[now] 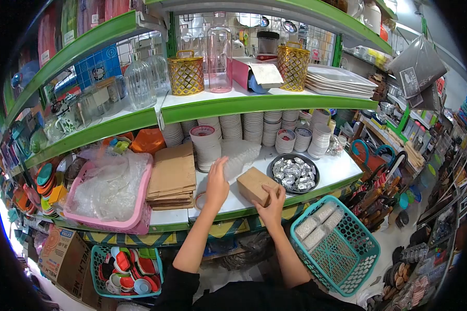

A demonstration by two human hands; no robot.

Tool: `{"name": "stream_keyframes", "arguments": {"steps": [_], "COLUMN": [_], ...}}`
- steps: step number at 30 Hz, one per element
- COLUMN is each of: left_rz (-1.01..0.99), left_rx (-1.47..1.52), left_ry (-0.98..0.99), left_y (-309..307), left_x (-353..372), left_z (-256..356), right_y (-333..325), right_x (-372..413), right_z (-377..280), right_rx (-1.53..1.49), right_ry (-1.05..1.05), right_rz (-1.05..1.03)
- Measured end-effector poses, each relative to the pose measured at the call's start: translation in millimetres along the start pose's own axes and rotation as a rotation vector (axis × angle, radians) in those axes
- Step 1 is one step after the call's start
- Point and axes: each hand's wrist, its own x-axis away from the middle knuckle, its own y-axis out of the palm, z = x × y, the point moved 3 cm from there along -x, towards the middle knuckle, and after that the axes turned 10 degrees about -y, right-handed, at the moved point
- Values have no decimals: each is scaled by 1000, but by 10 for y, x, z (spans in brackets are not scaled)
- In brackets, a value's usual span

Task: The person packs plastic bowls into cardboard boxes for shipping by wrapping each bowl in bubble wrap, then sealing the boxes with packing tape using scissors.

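Observation:
A small brown cardboard box sits at the front of the white shelf, its near right corner in the grip of my right hand. My left hand is raised left of the box with its fingers stretched out. Its fingertips are right at the edge of a clear plastic wrap bundle. Behind that hand rises a stack of white bowls with a red-patterned one on top. Right of the box stands a dark round pan filled with foil-like silver pieces.
Flat brown cardboard pieces and a pink basket of clear plastic lie to the left. A teal basket with wrapped white rolls stands low right. Overhead, a green-edged shelf carries glassware and gold baskets.

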Motion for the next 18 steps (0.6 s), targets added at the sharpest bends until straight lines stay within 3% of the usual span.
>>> {"name": "stream_keyframes", "arguments": {"steps": [1,3,18], "left_rz": [-1,34,-286], "left_rx": [0,-273,-440], "left_ry": [-2,118,201], "left_y": [35,105,587], "left_x": [51,212,969], "left_z": [17,61,-224], "right_y": [-16,-60,-263], "right_x": [13,29,-34], "right_z": [-3,-19,342], "right_rx": [1,44,148], "right_ry": [1,15,48], "right_rz": [-2,36,226]}}
